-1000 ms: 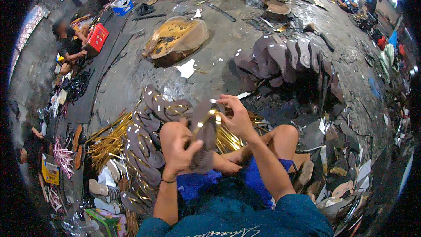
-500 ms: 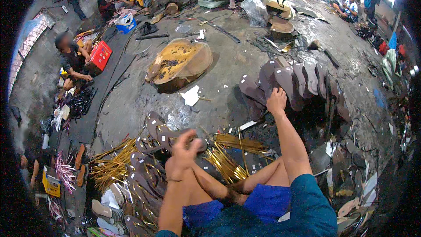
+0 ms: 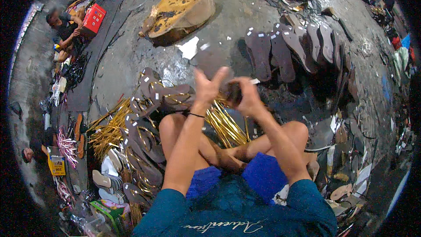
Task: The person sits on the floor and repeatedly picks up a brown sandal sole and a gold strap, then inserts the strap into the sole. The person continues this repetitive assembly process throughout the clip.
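In front of me, above my crossed legs, my two hands are close together. My left hand (image 3: 208, 87) closes its thumb and fingers around a brown sandal sole (image 3: 213, 60), smeared by motion, which sticks out beyond the fingertips. My right hand (image 3: 247, 98) curls around a dark brown sole piece (image 3: 232, 92); whether it is the same sole I cannot tell. Ahead to the right stands a row of brown soles (image 3: 287, 48) with small white tags. Gold strips (image 3: 226, 125) lie between my knees and the hands. Sandals with gold straps (image 3: 151, 90) are piled at the left.
A large wooden block (image 3: 182, 15) with a worn yellowish top sits ahead. Another gold strip bundle (image 3: 109, 127) lies left. A person (image 3: 66, 28) sits by a red box (image 3: 94, 19) at the far left. Scraps and loose soles (image 3: 346, 166) litter the right.
My right hand has left the row of soles and come to the middle beside the left hand. My left hand has moved forward and up. The view has tilted downward.
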`<state>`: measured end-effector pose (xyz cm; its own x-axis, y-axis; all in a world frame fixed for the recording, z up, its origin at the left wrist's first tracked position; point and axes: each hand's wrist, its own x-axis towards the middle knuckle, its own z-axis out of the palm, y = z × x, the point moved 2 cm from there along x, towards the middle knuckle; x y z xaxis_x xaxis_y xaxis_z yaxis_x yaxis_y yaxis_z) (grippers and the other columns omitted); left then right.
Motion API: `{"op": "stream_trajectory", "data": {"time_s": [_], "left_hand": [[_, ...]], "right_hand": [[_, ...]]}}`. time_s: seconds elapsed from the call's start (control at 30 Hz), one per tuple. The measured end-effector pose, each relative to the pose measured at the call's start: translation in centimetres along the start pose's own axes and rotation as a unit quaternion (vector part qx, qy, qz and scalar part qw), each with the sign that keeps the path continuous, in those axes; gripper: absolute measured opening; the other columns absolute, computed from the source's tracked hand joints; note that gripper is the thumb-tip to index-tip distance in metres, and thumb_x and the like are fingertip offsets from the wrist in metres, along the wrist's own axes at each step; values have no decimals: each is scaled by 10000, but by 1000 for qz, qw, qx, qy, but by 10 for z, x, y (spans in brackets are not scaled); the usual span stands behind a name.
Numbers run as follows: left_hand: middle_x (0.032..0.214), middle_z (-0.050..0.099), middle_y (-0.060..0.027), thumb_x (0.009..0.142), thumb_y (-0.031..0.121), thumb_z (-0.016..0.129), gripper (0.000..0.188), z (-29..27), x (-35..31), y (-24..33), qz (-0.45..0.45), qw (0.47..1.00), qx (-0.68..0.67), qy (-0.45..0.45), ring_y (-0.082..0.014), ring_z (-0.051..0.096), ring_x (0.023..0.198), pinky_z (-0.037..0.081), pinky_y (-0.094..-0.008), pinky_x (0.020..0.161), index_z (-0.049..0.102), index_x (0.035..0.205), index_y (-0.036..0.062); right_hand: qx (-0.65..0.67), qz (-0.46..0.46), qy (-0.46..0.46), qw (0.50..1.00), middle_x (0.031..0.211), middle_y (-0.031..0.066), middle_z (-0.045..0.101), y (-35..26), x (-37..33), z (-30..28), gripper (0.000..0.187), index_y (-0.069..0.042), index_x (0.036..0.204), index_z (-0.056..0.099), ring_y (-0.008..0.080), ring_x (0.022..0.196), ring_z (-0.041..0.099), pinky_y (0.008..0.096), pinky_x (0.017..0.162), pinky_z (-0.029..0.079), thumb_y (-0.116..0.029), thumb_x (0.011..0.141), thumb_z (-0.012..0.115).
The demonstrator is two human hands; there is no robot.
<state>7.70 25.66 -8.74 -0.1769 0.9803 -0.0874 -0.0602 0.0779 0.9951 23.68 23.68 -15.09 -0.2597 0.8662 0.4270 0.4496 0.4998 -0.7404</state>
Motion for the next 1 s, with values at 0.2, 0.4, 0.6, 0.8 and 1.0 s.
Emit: {"op": "stream_trajectory", "data": {"time_s": [0.2,0.4,0.6,0.8,1.0], "left_hand": [[1215,565,-153,868,92,662,514,-137,-93,35,34,987,139,79,-221,562,1077,450,-352,949,409,1298,-30],[1294,473,-250,837,167,699,678,-165,-213,40,1,898,435,60,-355,494,1186,393,-418,1014,349,1372,-58],[1349,459,-222,815,181,716,705,-169,-217,41,45,870,483,84,-357,439,1262,336,-429,1072,363,1397,-6],[1239,538,-195,814,170,726,602,-145,-203,65,209,821,523,94,-343,505,1152,416,-405,986,467,1329,-4],[1041,660,-86,910,159,651,401,-75,-125,21,52,988,113,-92,-154,628,906,532,-257,742,549,1244,-38]], "right_hand": [[-208,399,-312,837,1002,194,660,4,-53,17,524,1,1046,623,387,969,644,448,826,522,-384,733,791],[-222,253,-317,887,958,217,688,8,-100,72,306,12,900,649,389,889,680,461,753,558,-246,748,712],[-226,249,-339,879,971,236,677,7,-117,75,302,36,945,654,387,914,674,472,788,551,-193,750,665],[-6,312,-266,912,829,142,689,31,-85,40,268,11,886,688,244,722,659,366,679,531,-249,820,683],[330,353,-162,860,851,23,665,-65,-40,-13,207,-15,993,640,102,732,614,275,676,523,-204,912,667]]}}
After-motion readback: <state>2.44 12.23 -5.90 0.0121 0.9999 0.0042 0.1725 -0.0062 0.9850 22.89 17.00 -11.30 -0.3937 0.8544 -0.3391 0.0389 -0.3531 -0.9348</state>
